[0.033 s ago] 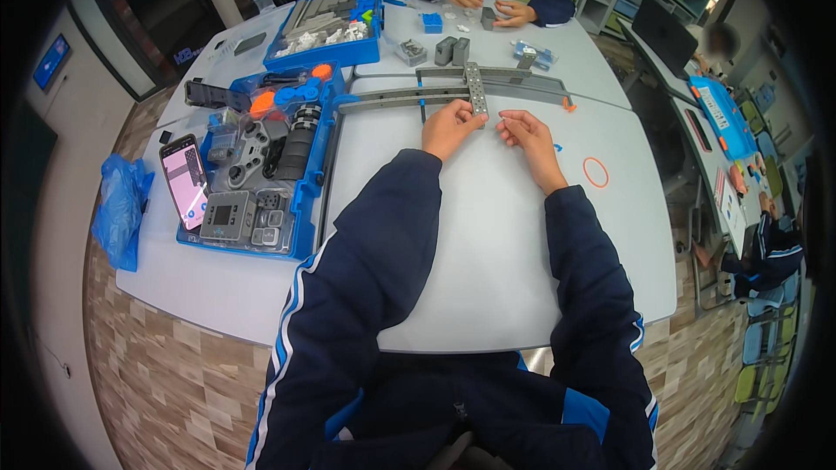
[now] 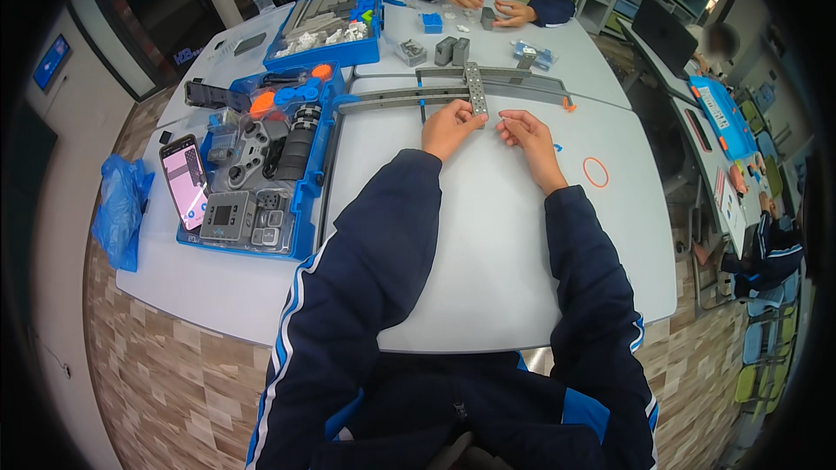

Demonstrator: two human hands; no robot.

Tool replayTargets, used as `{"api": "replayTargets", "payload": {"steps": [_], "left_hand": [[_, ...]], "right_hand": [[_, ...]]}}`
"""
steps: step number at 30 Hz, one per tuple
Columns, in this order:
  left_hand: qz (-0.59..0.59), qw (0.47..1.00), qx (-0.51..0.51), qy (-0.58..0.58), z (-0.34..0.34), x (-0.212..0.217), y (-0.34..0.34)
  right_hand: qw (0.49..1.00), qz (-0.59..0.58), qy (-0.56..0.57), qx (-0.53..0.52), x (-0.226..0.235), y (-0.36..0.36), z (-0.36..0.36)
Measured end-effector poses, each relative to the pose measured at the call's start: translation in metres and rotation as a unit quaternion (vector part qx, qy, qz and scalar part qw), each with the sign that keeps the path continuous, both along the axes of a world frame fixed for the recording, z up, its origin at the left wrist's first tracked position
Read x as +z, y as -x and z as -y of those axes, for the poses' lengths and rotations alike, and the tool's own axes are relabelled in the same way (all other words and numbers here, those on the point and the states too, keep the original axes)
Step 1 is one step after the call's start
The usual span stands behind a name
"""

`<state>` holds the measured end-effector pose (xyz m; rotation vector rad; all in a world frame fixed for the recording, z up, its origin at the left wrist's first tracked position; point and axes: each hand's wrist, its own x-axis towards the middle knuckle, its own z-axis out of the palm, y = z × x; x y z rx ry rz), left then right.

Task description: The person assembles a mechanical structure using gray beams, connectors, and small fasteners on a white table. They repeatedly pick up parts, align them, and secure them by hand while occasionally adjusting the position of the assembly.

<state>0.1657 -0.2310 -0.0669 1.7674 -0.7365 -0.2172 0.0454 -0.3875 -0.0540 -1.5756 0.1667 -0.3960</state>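
My left hand grips the near end of a short grey perforated plate between thumb and fingers. This plate lies across the long grey beams of a building-kit frame, which stretches left to right over the table. A little to the right, my right hand is closed, thumb and fingertips together near the plate's end but apart from it. Whatever those fingertips may hold is too small to make out. An orange piece sits at the frame's right end, and a small blue piece shows beside my right hand.
To the left stands a blue kit box with a game controller; a lit phone leans against it. Behind is another parts box. An orange ring lies at right. Across the table, a co-worker's hands handle a grey block.
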Motion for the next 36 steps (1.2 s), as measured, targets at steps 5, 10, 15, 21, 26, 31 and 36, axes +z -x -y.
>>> {"api": "replayTargets", "payload": {"steps": [5, 10, 15, 21, 26, 31, 36], "left_hand": [[0.0, 1.0, 0.005, -0.018, 0.0, 0.001, 0.0], [0.022, 1.0, 0.01, 0.0, 0.004, 0.002, -0.007], [0.025, 1.0, -0.003, 0.017, 0.005, -0.003, -0.009], [0.07, 0.996, 0.023, 0.045, 0.004, -0.013, -0.005], [0.118, 0.99, 0.07, 0.04, -0.016, -0.004, 0.022], [0.143, 0.989, 0.03, 0.001, -0.034, 0.021, 0.059], [0.173, 0.983, -0.012, -0.058, -0.067, 0.032, 0.072]], "right_hand": [[1.0, 0.005, -0.004, -0.005, -0.001, -0.003, 0.001], [1.0, 0.01, 0.013, -0.008, 0.002, -0.008, 0.002], [0.997, 0.001, 0.077, -0.004, 0.0, -0.007, -0.001], [0.992, 0.007, 0.124, -0.008, -0.006, -0.009, -0.004], [0.989, 0.009, 0.145, 0.001, -0.004, -0.01, -0.002], [0.986, 0.004, 0.169, 0.003, -0.002, -0.008, -0.004], [0.989, 0.005, 0.15, 0.013, -0.001, -0.008, -0.005]]}}
